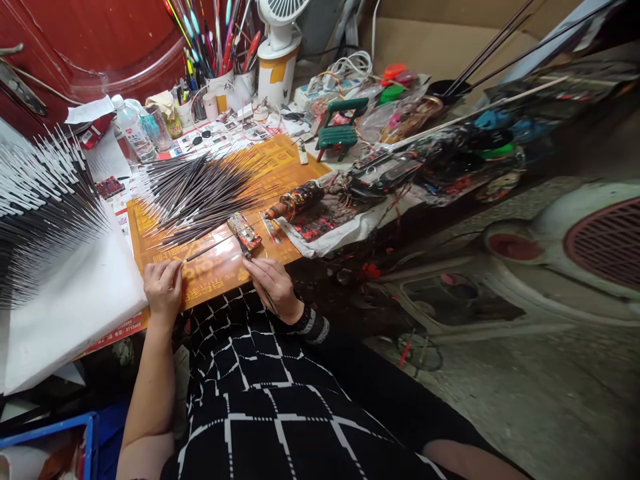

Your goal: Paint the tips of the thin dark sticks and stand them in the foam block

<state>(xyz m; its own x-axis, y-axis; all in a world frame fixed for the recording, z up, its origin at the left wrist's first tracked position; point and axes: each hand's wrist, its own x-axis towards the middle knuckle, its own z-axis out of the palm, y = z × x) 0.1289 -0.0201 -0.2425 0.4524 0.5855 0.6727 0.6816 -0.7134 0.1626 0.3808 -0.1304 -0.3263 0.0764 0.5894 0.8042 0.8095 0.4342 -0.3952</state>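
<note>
My left hand (164, 288) is closed in a pinch on one end of a thin dark stick (206, 249). The stick slants up to the right, its far end close to a small paint-smeared block (245, 232) on the orange board (215, 280). Just below that block, my right hand (273, 285) is closed around a slim dark tool (271, 301); its dark tip points toward the block, and I cannot tell whether they touch. Behind both hands lies a heap of thin dark sticks (205, 190) with some pale ends.
White foam (95, 287) at the left bears many white-ended sticks (45, 180). A paint-stained roller-like tool (300, 199) lies right of the board. Farther back stand a small green stand (343, 137), a water bottle (131, 130), a cup of brushes (220, 90) and a fan (280, 40).
</note>
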